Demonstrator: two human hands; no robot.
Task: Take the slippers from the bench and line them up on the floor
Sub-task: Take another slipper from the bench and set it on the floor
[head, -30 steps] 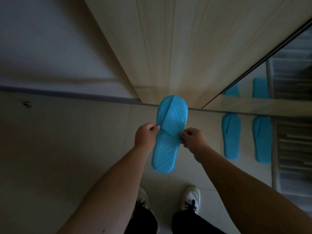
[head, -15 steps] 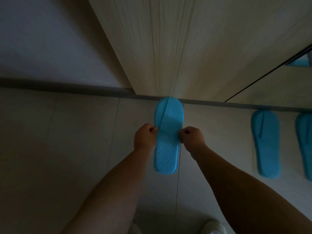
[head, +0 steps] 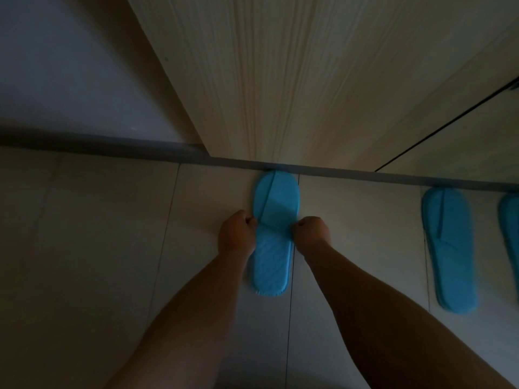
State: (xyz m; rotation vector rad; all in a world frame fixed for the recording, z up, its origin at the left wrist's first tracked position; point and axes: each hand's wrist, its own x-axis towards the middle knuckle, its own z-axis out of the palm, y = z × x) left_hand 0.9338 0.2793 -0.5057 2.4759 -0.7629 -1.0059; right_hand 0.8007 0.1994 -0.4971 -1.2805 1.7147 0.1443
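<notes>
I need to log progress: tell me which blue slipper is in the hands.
The leftmost slipper, pinched between left hand and right hand; the two to its right lie untouched.

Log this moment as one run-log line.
both hands grip flat blue fabric slipper | toe at baseboard | two slippers rightward

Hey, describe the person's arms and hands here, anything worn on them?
Both forearms are bare as far as the picture's bottom edge: no sleeves show. The left hand and right hand wear no gloves, and no watch, bracelet or ring shows, though the dim light could hide small details.
</notes>
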